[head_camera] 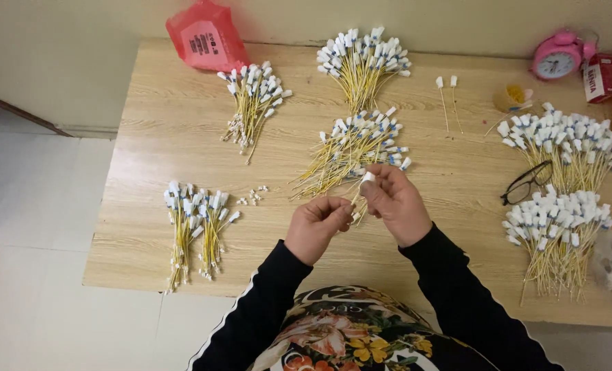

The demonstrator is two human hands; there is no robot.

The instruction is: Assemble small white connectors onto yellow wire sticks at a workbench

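My left hand and my right hand meet over the middle of a light wooden table. Between them they pinch one thin yellow cable with a white cap; the right fingers hold the capped end, the left fingers grip lower down. Just beyond the hands lies a fanned bundle of the same yellow cables with white and blue ends.
More cable bundles lie at the back centre, back left, front left and at the right. Black glasses, two loose cables, a pink alarm clock and a red bag sit around.
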